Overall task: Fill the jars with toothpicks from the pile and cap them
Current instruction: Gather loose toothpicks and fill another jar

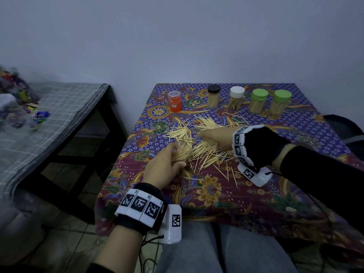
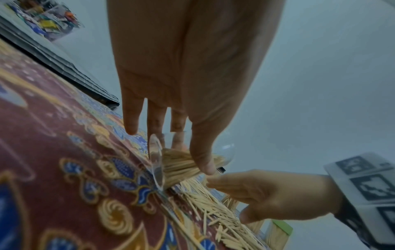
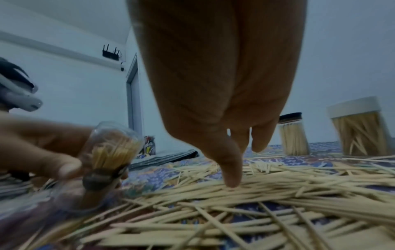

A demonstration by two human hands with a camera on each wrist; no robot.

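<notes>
A loose pile of toothpicks [image 1: 199, 142] [image 3: 245, 199] lies spread over the middle of the patterned tablecloth [image 1: 216, 194]. My left hand [image 1: 163, 166] [image 2: 192, 118] grips a clear jar [image 1: 182, 152] [image 2: 183, 162] [image 3: 111, 148], partly filled with toothpicks and tilted at the pile's near left edge. My right hand [image 1: 214, 137] [image 3: 233, 162] reaches flat over the pile, fingers straight, thumb tip touching the sticks. Along the far edge stand filled capped jars: black cap [image 1: 213, 96], white cap [image 1: 236, 97], two green caps [image 1: 258, 100] [image 1: 279, 102].
An orange container with a clear lid [image 1: 175, 101] stands at the far left of the table. A second table with a checked cloth [image 1: 49, 119] and a heap of wrappers is on the left. The wall is just behind. My lap [image 1: 216, 249] is at the near edge.
</notes>
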